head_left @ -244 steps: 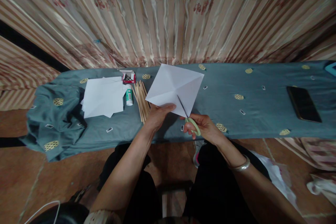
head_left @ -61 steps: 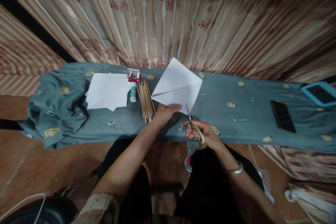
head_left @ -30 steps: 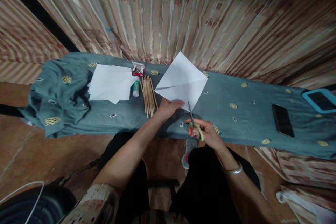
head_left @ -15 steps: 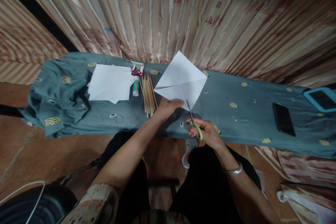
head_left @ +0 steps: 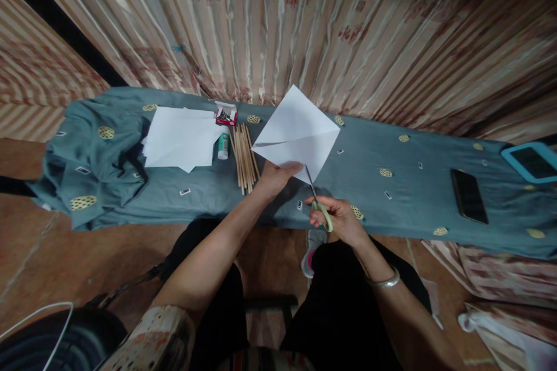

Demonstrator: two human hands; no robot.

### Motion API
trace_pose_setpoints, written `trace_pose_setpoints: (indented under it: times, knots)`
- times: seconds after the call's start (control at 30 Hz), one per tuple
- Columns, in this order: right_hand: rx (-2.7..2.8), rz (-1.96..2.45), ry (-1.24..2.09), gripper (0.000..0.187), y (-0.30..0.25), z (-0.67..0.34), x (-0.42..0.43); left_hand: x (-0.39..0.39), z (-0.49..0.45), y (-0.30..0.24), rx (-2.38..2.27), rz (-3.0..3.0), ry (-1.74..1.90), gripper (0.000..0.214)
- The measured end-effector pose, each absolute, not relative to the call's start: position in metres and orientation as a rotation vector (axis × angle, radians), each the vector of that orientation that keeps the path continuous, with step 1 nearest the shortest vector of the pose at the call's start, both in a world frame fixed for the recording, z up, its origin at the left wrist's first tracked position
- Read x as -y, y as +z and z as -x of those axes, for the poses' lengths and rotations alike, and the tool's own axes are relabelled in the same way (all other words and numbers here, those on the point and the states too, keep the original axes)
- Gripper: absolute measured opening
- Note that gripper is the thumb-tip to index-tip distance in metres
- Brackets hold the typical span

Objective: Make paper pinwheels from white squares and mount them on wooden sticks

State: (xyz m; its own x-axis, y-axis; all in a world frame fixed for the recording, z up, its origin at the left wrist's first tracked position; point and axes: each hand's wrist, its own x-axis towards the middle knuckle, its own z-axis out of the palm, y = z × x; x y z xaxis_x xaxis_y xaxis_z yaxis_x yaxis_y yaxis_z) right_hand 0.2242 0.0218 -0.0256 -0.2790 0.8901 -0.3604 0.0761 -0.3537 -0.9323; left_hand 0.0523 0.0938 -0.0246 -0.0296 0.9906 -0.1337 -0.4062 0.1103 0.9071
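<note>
My left hand (head_left: 277, 178) pinches the lower edge of a square sheet of white paper (head_left: 300, 124), its thumb lying on top. The sheet is turned corner-up and has creases; a slit or fold line runs in from its left corner. My right hand (head_left: 337, 217) is closed round the green handles of a pair of scissors (head_left: 321, 208). Their dark blades reach up to the paper near its bottom corner, just right of my left thumb. Whether the blades are fully closed is hard to see.
Left on the cloth-covered table (head_left: 369, 203) lie a stack of white paper (head_left: 180, 138), a glue stick (head_left: 223, 145), a small red box of metal pieces (head_left: 226, 115) and several wooden sticks (head_left: 244, 159). A phone (head_left: 469, 196) and a blue-framed tablet (head_left: 533, 161) lie right. A pleated curtain (head_left: 278, 23) hangs behind.
Almost nothing differs. The whole view has shifted slightly, and the paper, hands and scissors keep nearly the same places relative to each other.
</note>
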Motion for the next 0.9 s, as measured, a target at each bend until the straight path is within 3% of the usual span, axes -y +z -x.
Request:
trace_pose_setpoints:
  times: [0.5,0.9]
  knots:
    - [1.329,1.344,1.641,0.041,-0.0213,-0.2230,-0.0228,-0.0868,-0.0553,-0.0271,-1.054,-0.833,1.257,0.048]
    - [1.364,1.332,1.603,0.040,-0.0248,-0.2219,-0.0222,-0.0864,-0.0556,-0.0253,-1.036,-0.812,1.250,0.036]
